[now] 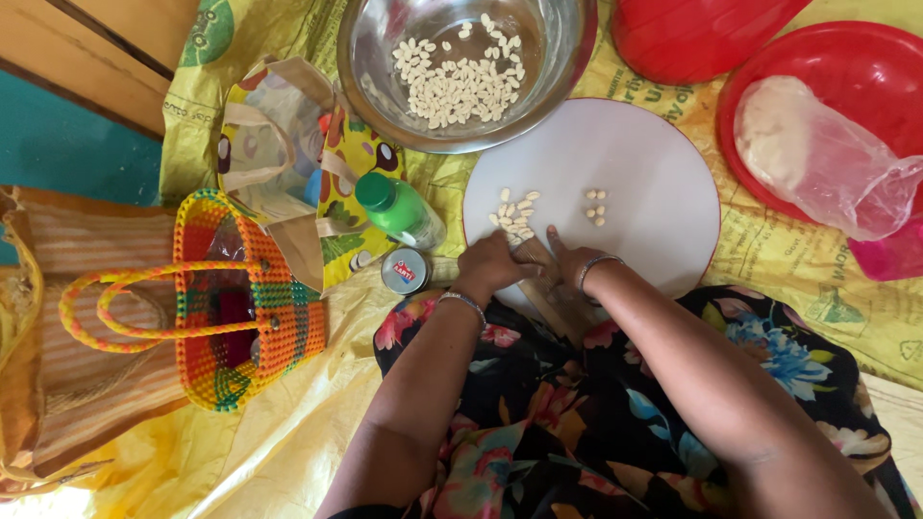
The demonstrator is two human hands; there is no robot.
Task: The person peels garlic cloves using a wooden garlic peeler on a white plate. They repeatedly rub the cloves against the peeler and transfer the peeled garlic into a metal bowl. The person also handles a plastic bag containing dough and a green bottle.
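While both hands work at the near edge of the white round board (654, 183), the scene reads so:

Left hand (492, 266): curled over at the board's near rim, fingers bent down and close together beside the larger heap of pale seeds (512, 213); whether a seed is pinched under them I cannot tell
Right hand (567, 261): touching the left hand, one finger stretched out onto the board towards that heap, the others tucked under; what they have hold of, if anything, is hidden
Seeds on the board: two groups, the larger just beyond the fingers, the smaller cluster (596, 207) apart to its right
Steel bowl (567, 58): beyond the board, a good layer of the same pale seeds (461, 82) in its bottom
How far along: as a judgement, most of the seeds lie in the bowl and only the two small lots on the board remain under hand
Round about: green-capped bottle (399, 209) and a small round tin (405, 270) left of the board; woven plastic basket (240, 298) further left; red plate (856, 58) with a lump in a clear bag (817, 154) to the right; yellow sheeting (288, 423) underneath all
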